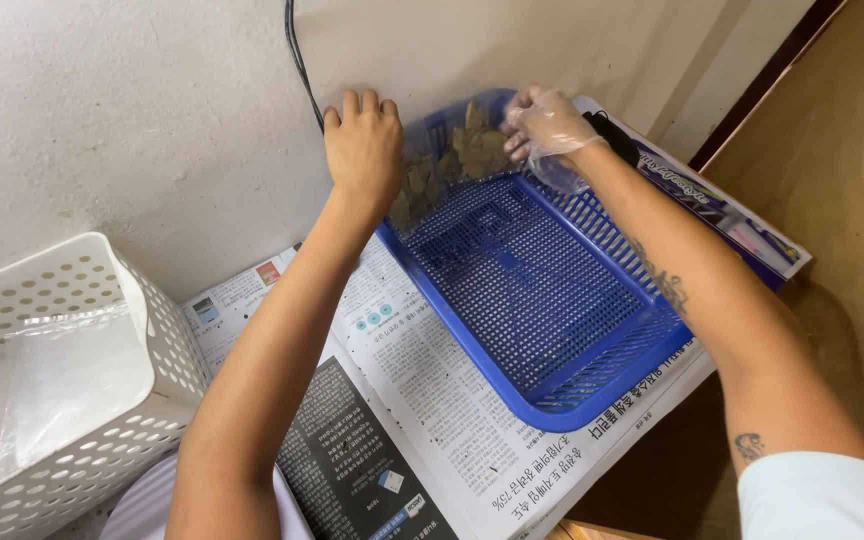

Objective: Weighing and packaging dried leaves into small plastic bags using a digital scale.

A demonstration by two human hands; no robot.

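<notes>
- Nearest the camera, along the lower edge of the frame, two bare forearms reach away toward the wall; a pale sleeve point(822, 495) covers the arm at the lower right.
- Newspaper sheets point(422, 400) lie spread under everything in the lower middle, running up to the right edge.
- At the left edge stands a white plastic basket point(152, 400) with oval holes, with a clear plastic sheet point(67, 375) lying inside it.
- In the middle sits a blue mesh tray point(532, 290), tipped toward the wall, its near part bare.
- Dried brown leaves point(457, 160) are heaped in the tray's far corner, at the upper middle of the frame.
- The left hand point(362, 145), bare, lies curled over the tray's far left rim, fingers bent down on the edge beside the leaves.
- The right hand point(547, 125), in a thin clear glove, has its fingers pinched together at the leaf pile; whether it actually grips a leaf cannot be told.
- A black cable point(300, 60) runs down the pale rough wall point(132, 120) just behind the left hand.
</notes>
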